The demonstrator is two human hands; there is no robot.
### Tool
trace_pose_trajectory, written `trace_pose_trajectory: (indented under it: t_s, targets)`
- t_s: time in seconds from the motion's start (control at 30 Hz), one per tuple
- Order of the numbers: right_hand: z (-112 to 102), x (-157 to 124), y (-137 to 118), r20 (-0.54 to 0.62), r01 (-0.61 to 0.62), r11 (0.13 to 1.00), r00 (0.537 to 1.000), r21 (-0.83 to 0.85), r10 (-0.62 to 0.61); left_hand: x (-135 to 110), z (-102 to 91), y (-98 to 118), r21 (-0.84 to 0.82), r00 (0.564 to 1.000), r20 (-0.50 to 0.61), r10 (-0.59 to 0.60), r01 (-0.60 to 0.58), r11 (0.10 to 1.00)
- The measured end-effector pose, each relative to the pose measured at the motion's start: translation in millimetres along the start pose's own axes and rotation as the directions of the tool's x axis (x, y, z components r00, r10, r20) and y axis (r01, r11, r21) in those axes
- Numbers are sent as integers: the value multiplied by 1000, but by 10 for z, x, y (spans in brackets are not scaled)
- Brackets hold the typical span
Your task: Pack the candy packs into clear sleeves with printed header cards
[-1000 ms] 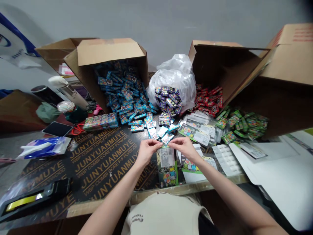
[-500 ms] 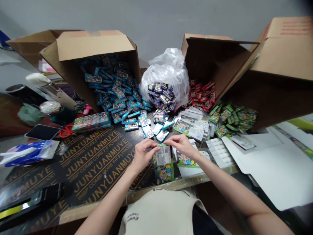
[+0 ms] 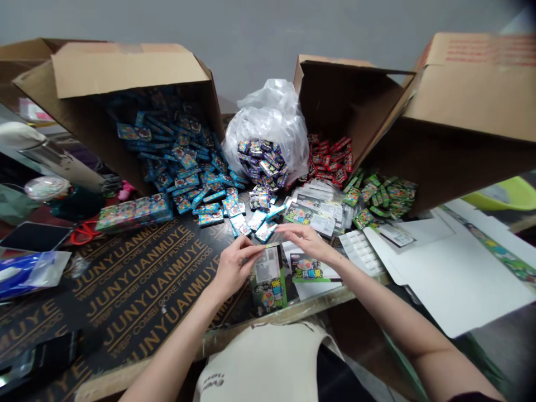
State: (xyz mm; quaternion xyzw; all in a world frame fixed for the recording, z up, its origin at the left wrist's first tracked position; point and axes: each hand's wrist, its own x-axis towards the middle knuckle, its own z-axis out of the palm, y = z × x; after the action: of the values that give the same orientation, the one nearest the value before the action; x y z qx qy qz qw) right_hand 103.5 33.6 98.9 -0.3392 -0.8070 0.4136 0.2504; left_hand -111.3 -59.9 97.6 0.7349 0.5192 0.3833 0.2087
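Note:
My left hand (image 3: 234,265) pinches the top edge of a printed plastic bag (image 3: 268,282) with a green border, which hangs or lies along the table's front edge. To its right, my right hand (image 3: 307,241) is off the bag, its fingers stretched out leftward with nothing visible in them. Its fingertips are close to several small blue boxes (image 3: 265,231) on the table. Beneath that hand lies another printed bag (image 3: 312,269) over a white sheet. Just behind, a stack of similar clear printed bags (image 3: 312,215) rests on the tabletop.
Open cartons spill blue boxes (image 3: 184,162), red boxes (image 3: 330,159) and green boxes (image 3: 387,192). A clear plastic bag (image 3: 268,123) with purple boxes stands between. At left are red-handled scissors (image 3: 84,232), a phone (image 3: 29,237) and a bottle (image 3: 54,153). White sheets (image 3: 452,279) lie right.
My right hand has let go of the bag's top edge and lifted slightly away, its fingers straightening. My left hand keeps its pinch. The whole view has shifted, so things appear farther left.

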Motion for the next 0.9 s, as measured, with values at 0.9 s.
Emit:
trace_pose_trajectory:
  t_s: [0.9]
  targets:
    - [156,-1283,260,-546,-129,991,832,-24,94,-33,881,222,-811,710,230,-666,518,271]
